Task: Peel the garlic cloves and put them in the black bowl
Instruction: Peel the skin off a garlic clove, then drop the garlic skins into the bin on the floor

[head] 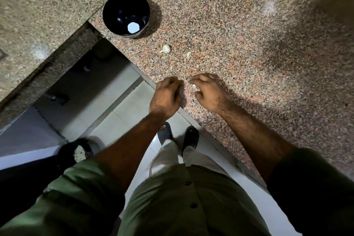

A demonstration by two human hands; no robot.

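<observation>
The round black bowl (126, 13) sits far back on the speckled pink stone desk (249, 44), out of the way; it looks bare inside but for a white shine. A small white garlic piece with a tail (165, 48) and a pale garlic bit (188, 54) lie between the bowl and the hands, close enough to reach. The left hand (167, 95) is curled up, but its grip is hidden, so I cannot tell what it holds; the right hand (207, 91) bends its fingers, and something small and white shows at the tips; probably a clove being peeled.
</observation>
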